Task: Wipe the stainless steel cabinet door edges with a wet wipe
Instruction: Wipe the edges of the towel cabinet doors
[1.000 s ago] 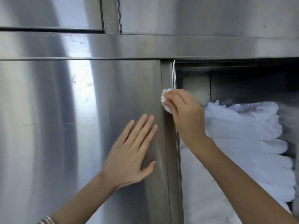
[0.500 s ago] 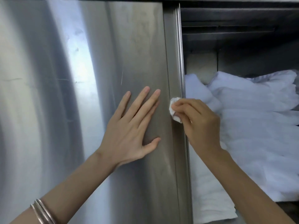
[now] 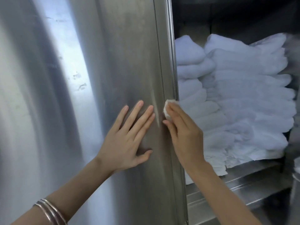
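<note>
At door edge (image 3: 167,62), right hand (image 3: 183,132) holds wipe (image 3: 167,109); left hand (image 3: 128,140) flat.

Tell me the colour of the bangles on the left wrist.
Silver, a metallic stack of thin bangles, seen best in the head view.

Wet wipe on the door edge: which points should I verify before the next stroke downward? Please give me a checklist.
1. Grip of the right hand on the wet wipe: ok, its fingers pinch it.
2. Contact of the wet wipe with the door edge: ok.
3. Bracing of the cabinet door by the left hand: ok, laid flat on it.
4. Gap between the left hand and the wet wipe: ok, beside it, not touching.
5. Wetness of the wet wipe: cannot tell.
6. Clearance of the folded cloths from the door edge: cannot tell; they lie behind it.
</note>
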{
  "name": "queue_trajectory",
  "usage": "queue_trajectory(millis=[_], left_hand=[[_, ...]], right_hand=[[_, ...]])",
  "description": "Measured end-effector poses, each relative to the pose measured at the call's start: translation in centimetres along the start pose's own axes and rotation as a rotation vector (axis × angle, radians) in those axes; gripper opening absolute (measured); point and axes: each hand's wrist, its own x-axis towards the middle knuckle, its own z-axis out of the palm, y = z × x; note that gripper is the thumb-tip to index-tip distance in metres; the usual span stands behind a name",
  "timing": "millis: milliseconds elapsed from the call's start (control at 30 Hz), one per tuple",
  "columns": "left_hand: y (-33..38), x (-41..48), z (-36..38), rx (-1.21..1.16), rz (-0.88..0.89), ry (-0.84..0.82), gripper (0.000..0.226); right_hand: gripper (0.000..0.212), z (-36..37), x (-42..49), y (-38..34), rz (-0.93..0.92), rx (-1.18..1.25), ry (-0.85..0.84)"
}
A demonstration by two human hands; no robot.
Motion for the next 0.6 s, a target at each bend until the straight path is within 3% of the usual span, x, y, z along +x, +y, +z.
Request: queue_trajectory(millis=[167, 333, 600], left_hand=[[0.0, 0.0, 0.1, 0.034, -0.002, 0.009, 0.093], [0.1, 0.2, -0.1, 0.045, 0.003, 0.017, 0.092], [0.4, 0.6, 0.4, 0.057, 0.008, 0.042, 0.091]], right_hand=[[0.042, -0.2, -5.3, 0.4, -0.034, -0.034, -0.122], [0.039, 0.7, -3.5, 1.3, -0.068, 0.055, -0.116], [0.038, 0.7, -10.6, 3.4, -0.006, 0.172, -0.11]])
